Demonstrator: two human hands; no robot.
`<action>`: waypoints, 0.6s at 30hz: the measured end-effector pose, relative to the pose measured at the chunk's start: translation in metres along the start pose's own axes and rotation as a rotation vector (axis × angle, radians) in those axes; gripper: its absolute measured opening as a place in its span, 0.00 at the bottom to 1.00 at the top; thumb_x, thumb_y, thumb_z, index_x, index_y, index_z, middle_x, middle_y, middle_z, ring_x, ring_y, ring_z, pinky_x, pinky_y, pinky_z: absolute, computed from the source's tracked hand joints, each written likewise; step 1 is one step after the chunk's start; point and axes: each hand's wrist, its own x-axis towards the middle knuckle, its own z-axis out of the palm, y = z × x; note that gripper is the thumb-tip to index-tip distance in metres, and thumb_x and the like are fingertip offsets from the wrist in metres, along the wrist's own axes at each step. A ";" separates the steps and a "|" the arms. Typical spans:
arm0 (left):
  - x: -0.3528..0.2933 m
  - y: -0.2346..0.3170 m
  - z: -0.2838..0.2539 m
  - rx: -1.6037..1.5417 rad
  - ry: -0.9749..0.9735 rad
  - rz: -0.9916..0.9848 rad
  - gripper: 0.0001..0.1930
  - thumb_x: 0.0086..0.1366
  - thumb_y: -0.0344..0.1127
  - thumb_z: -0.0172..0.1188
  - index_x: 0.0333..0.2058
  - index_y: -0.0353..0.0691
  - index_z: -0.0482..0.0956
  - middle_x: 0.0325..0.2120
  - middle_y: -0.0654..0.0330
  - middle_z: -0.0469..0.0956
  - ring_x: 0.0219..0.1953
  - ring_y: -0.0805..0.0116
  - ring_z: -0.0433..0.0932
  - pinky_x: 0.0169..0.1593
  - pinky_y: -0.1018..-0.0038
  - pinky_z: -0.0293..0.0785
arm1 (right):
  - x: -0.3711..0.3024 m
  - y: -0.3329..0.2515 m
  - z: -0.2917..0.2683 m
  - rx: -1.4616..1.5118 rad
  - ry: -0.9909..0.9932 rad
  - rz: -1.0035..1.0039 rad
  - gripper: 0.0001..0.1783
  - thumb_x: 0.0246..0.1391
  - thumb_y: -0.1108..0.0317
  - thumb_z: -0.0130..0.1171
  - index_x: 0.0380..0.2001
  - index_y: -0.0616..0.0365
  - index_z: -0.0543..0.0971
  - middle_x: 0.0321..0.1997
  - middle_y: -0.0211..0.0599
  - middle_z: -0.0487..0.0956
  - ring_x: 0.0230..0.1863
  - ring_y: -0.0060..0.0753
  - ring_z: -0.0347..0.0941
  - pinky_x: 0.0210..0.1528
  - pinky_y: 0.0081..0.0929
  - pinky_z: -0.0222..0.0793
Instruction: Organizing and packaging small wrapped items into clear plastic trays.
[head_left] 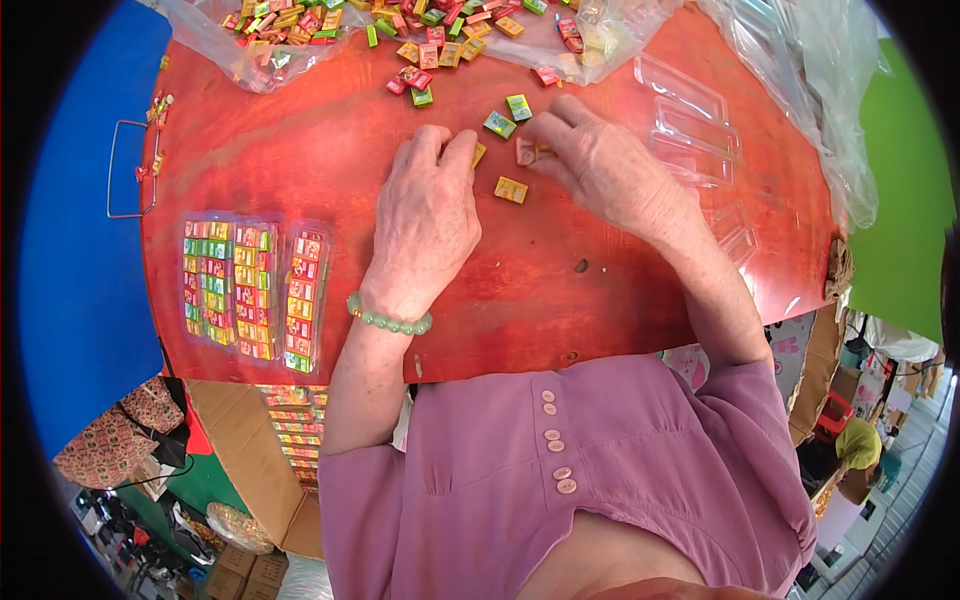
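Observation:
Over the far middle of the red table, my left hand is closed, with a small yellow box at its fingertips, mostly hidden behind them. My right hand pinches a small pinkish-red box between thumb and fingers. Between and just beyond the hands lie a green box and another green box. A yellow box rests on the table nearer to me. To the left are clear plastic trays filled with rows of these small coloured boxes.
A heap of small coloured boxes spills from clear plastic bags at the far edge. Clear plastic trays lie at the right of the red table. An open cardboard carton with filled trays stands below the table's near left edge.

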 end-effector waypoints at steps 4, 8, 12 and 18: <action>0.006 -0.005 0.005 0.027 0.021 0.002 0.15 0.65 0.23 0.59 0.51 0.33 0.78 0.42 0.49 0.73 0.46 0.48 0.76 0.48 0.57 0.76 | 0.006 0.016 -0.006 -0.081 0.107 0.043 0.13 0.63 0.65 0.62 0.47 0.58 0.76 0.48 0.47 0.75 0.46 0.60 0.78 0.45 0.49 0.76; 0.014 -0.007 0.010 0.039 0.026 0.014 0.17 0.64 0.26 0.61 0.52 0.33 0.76 0.42 0.49 0.73 0.46 0.47 0.77 0.48 0.57 0.77 | 0.022 0.031 -0.012 -0.098 0.070 0.087 0.15 0.62 0.65 0.63 0.49 0.57 0.76 0.49 0.47 0.75 0.48 0.59 0.77 0.47 0.49 0.75; 0.025 -0.004 0.011 0.008 -0.013 -0.044 0.21 0.62 0.30 0.66 0.53 0.33 0.75 0.42 0.49 0.73 0.46 0.48 0.77 0.47 0.58 0.77 | 0.030 0.035 -0.014 -0.069 0.040 -0.036 0.18 0.62 0.64 0.64 0.54 0.55 0.77 0.47 0.47 0.75 0.49 0.57 0.77 0.49 0.47 0.74; 0.034 -0.006 0.019 0.021 0.011 -0.049 0.17 0.59 0.37 0.72 0.45 0.38 0.82 0.38 0.55 0.74 0.42 0.52 0.79 0.43 0.58 0.78 | 0.039 0.037 -0.010 -0.171 0.022 -0.100 0.18 0.64 0.61 0.62 0.55 0.52 0.76 0.45 0.47 0.75 0.42 0.56 0.79 0.44 0.46 0.75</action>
